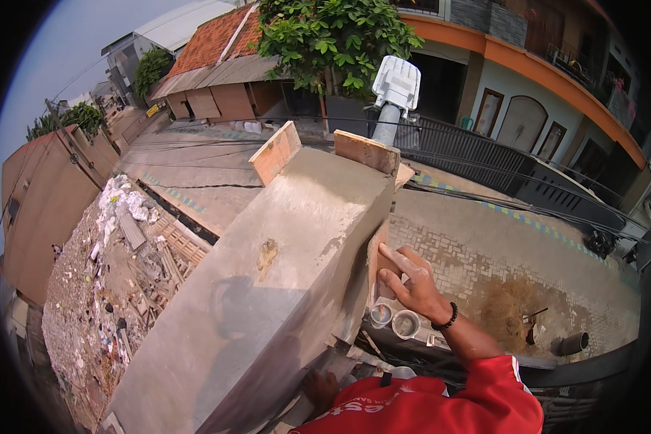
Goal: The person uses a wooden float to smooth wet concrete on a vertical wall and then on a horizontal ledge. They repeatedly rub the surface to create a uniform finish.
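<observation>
A long grey block of smoothed cement (267, 282) runs away from me, with a damp brown patch on its top. At its right side my right hand (416, 289) is closed at a flat wooden board (376, 264), the index finger stretched along it and the thumb below. The board stands against the block's side face; the hidden fingers leave the exact grip unclear. My left hand (320, 389) is low and in shade beside the block's near right side, its fingers mostly dark. Two upright wooden pieces, a left one (276, 153) and a right one (367, 153), edge the far end.
Below my right hand stand a small cup (380, 315) and a round tub (406, 325). A grey lamp (396, 85) on a pole rises past the far end. Cables (513, 206) cross above a paved street (477, 253) far below. Rubble (112, 304) covers ground at left.
</observation>
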`<state>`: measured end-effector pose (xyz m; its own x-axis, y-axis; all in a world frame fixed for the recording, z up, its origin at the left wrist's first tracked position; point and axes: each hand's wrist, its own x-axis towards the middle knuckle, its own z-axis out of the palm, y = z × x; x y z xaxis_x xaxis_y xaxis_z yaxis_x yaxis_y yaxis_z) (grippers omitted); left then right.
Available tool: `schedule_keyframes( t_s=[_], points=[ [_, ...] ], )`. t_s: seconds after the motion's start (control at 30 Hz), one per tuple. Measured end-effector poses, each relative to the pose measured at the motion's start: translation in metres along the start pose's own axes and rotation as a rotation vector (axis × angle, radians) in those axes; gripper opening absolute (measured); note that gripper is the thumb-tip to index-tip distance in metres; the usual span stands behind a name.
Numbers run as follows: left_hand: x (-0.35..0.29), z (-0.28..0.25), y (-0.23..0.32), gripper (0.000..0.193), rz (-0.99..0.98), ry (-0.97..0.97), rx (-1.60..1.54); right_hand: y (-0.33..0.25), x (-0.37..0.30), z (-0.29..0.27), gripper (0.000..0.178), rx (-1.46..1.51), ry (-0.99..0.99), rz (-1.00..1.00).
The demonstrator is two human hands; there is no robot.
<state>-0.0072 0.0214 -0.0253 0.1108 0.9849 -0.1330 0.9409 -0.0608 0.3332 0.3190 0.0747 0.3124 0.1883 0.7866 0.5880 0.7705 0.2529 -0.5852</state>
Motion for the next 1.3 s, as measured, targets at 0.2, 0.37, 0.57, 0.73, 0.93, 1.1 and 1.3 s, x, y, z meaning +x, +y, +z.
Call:
schedule_keyframes(
  t_s=[0.2, 0.37, 0.57, 0.73, 0.93, 1.1, 1.3],
  points=[
    [0.0, -0.011, 0.004, 0.052, -0.021, -0.075, -0.006, -0.025, 0.068, -0.045, 0.053, 0.031, 0.279, -0.094],
    [0.0, 0.004, 0.003, 0.051, 0.029, 0.08, 0.024, -0.035, 0.041, 0.001, 0.052, -0.008, 0.14, -0.069],
    [-0.002, -0.001, 0.002, 0.047, 0.06, 0.09, -0.001, -0.02, -0.014, -0.003, 0.049, -0.009, -0.008, -0.081],
    [-0.007, -0.01, 0.005, 0.051, 0.058, 0.019, 0.036, -0.054, 0.054, -0.046, 0.052, 0.025, 0.175, -0.092],
    [-0.006, -0.012, 0.011, 0.054, -0.015, -0.023, 0.009, -0.051, 0.011, 0.012, 0.053, -0.021, -0.01, -0.058],
    [-0.003, -0.012, 0.014, 0.052, -0.049, -0.009, -0.037, -0.047, -0.015, -0.044, 0.05, -0.106, -0.219, 0.04],
    [-0.006, -0.027, 0.019, 0.049, 0.007, -0.026, -0.032, -0.1, 0.074, -0.16, 0.042, -0.265, -0.134, -0.071]
  ],
)
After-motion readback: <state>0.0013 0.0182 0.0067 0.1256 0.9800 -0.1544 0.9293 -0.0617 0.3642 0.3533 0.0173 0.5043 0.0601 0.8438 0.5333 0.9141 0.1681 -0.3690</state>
